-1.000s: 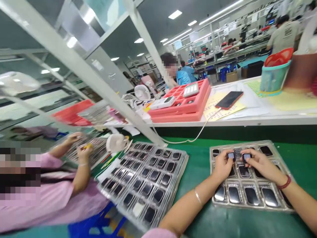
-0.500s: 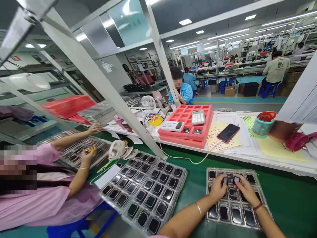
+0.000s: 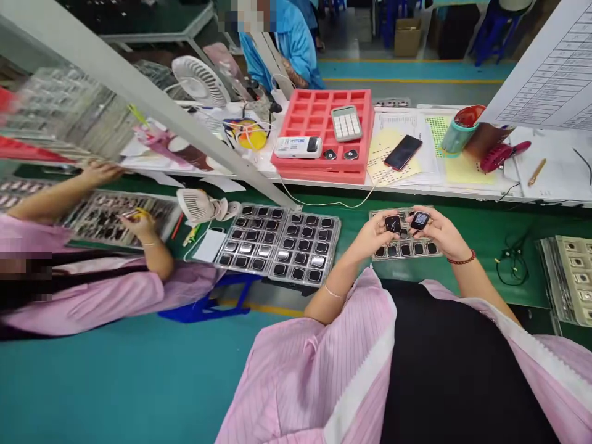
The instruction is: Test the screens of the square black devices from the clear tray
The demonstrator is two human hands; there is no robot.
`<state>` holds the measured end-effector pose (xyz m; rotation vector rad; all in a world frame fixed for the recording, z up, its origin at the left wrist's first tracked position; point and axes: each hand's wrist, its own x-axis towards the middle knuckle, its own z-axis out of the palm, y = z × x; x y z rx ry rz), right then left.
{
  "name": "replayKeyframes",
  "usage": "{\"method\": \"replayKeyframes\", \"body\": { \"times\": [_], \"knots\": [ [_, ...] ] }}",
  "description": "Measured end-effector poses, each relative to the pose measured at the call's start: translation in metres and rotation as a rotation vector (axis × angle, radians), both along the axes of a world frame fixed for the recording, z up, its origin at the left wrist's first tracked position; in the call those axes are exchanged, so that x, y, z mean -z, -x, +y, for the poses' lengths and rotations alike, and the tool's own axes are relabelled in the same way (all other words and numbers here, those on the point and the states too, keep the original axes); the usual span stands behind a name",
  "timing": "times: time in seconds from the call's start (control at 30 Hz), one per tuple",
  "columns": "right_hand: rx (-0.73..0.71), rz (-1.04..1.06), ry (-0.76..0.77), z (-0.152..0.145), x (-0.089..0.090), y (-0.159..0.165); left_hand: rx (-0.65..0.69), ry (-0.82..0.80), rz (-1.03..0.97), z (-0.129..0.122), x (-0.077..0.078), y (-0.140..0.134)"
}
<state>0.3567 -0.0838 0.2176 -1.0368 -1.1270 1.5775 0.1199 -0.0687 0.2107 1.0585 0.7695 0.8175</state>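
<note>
The left hand (image 3: 371, 235) grips a small black rounded-square watch-like piece (image 3: 393, 224) between thumb and fingers; the right hand (image 3: 441, 234) pinches a second dark rounded-square piece (image 3: 420, 221) with a pale patterned panel. Both are pinched near their edges, faces up and side by side but apart – a hold that seems to keep the flat surfaces uncovered and in view together. Under the fingers lies a clear plastic compartment tray (image 3: 398, 258) of dark pieces, probably kept there to shorten each reach. A larger clear plastic tray (image 3: 276, 240) sits left of the left fingers, seemingly out of the hands' way. Beyond them, a coral-red foam tray (image 3: 319, 175) stands on the white shelf (image 3: 462, 190) – perhaps sparing bench space.
</note>
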Motion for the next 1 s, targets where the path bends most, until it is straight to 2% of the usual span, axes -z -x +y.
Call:
{"method": "replayKeyframes", "body": {
  "times": [0.1, 0.2, 0.37, 0.6, 0.77, 0.9, 1.0],
  "knots": [
    [-0.066, -0.026, -0.064, -0.012, -0.016, -0.002, -0.054, -0.027, 0.028, -0.015, -0.012, 0.000],
    [-0.058, -0.073, -0.070, -0.018, -0.021, 0.000, -0.059, -0.036, 0.064, -0.022, -0.012, -0.004],
    [0.013, -0.143, -0.038, -0.021, -0.014, 0.004, -0.030, -0.050, 0.079, -0.021, -0.006, -0.006],
    [0.007, -0.162, -0.067, -0.030, -0.012, 0.000, 0.048, -0.033, 0.074, -0.018, -0.009, -0.009],
    [0.027, -0.185, -0.084, -0.030, -0.016, -0.002, 0.058, -0.044, 0.089, -0.013, -0.011, -0.014],
    [0.081, -0.219, -0.066, -0.031, -0.013, -0.003, 0.059, -0.042, 0.080, -0.013, -0.010, -0.016],
    [0.070, -0.193, -0.063, -0.035, -0.011, -0.003, 0.044, -0.037, 0.080, -0.017, -0.010, -0.016]
  ]
}}
